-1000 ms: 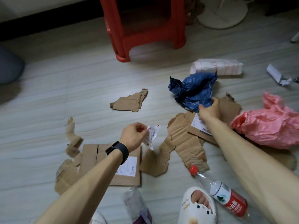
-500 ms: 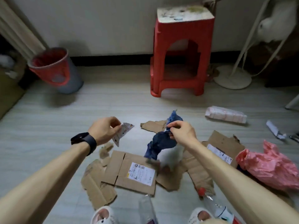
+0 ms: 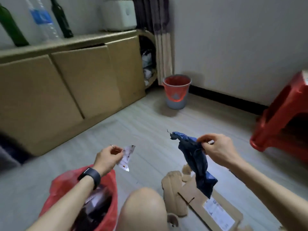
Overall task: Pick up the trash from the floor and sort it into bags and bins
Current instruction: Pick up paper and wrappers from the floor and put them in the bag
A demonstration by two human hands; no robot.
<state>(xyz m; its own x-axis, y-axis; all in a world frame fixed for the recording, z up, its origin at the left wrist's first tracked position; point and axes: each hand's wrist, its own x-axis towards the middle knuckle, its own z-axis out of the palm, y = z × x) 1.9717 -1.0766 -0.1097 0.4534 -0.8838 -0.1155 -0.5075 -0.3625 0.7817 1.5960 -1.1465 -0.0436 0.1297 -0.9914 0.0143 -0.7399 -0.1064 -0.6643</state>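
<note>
Both hands loaded, both clear of the floor. Left hand [image 3: 106, 156], black wristband, pinches a small white torn wrapper [image 3: 126, 157] between thumb and fingertips; the wrapper hangs just past the knuckles, above bare floor and just beyond the mouth of a red plastic bag [image 3: 66, 184]. That bag sits open under the left forearm, with dark and pale rubbish already inside. Right hand [image 3: 216, 150] is closed on the top of a crumpled dark blue plastic bag [image 3: 196, 162], thumb and fingers bunched on the upper folds; the rest dangles free over torn cardboard pieces [image 3: 175, 194] and a flattened cardboard sheet with a shipping label [image 3: 215, 212], not touching them as far as the view shows. A grey bin with a red liner [image 3: 177, 91] stands well apart, near the wall and curtain. A red plastic stool [image 3: 283, 117] is at far right; a bare knee [image 3: 143, 207] fills the lower centre. Step in hand, by my reading: carry and sort, 2 pieces up and awaiting a destination. Next move likely calls for drawing the left hand back over the red bag's mouth and letting the wrapper fall, then choosing bag or bin for the blue plastic. Cardboard remains on the floor, so the job looks far from done.
</note>
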